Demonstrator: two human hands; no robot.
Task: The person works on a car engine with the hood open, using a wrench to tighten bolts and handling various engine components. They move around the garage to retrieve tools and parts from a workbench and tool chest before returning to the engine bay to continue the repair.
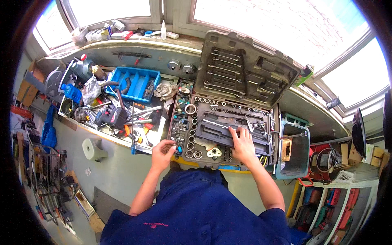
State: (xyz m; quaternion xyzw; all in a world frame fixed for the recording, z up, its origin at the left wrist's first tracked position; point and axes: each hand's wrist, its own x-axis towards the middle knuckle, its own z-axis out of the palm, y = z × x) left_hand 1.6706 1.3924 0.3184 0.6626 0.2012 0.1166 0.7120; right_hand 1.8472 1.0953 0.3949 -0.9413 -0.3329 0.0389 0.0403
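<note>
An opened socket set case (241, 105) lies in front of me, with wrenches (222, 73) clipped in its raised lid and chrome sockets (190, 139) along its left side. My right hand (243, 145) grips a long black plastic tray (214, 132) that lies slanted across the case; part of the tray is hidden under the hand. At the case's front left corner my left hand (164, 154) has its fingers pinched together, and what is between them is too small to name. Beside those fingertips runs a narrow bin of small metal fittings (178, 128). A pale flange-shaped part (214, 152) sits near the case's front edge.
On the left, a drawer holds jumbled tools (112, 116) and a blue divided tray (136, 79). A teal bin (289, 161) stands at the right. Bottles (163, 30) line the window sill. A pale stool (94, 149) is on the floor, left; shelves (332, 208) stand lower right.
</note>
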